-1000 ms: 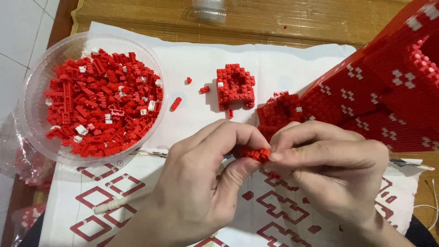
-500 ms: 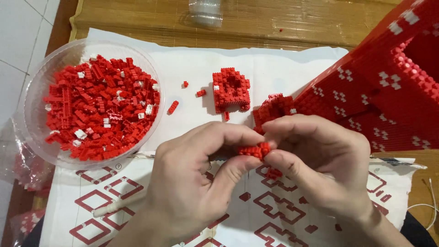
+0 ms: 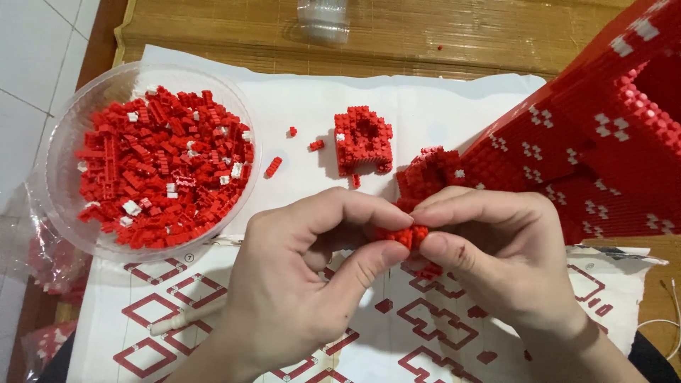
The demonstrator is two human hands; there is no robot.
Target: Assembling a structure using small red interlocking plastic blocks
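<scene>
Both grips, left hand (image 3: 298,284) and right hand (image 3: 511,262), pinch the small red brick cluster (image 3: 402,235); cluster unchanged since earlier, pressing continues.

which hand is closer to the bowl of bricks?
Left. The left hand sits just right of the bowl, near its rim; the right hand is farther right, beyond the left.

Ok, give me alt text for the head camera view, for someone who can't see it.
Two bare hands, left hand and right hand, pinch a small cluster of red bricks between fingertips over a white instruction sheet. A clear bowl of red and white bricks sits at left, a small red brick assembly behind, and a large red brick model at right.
</scene>
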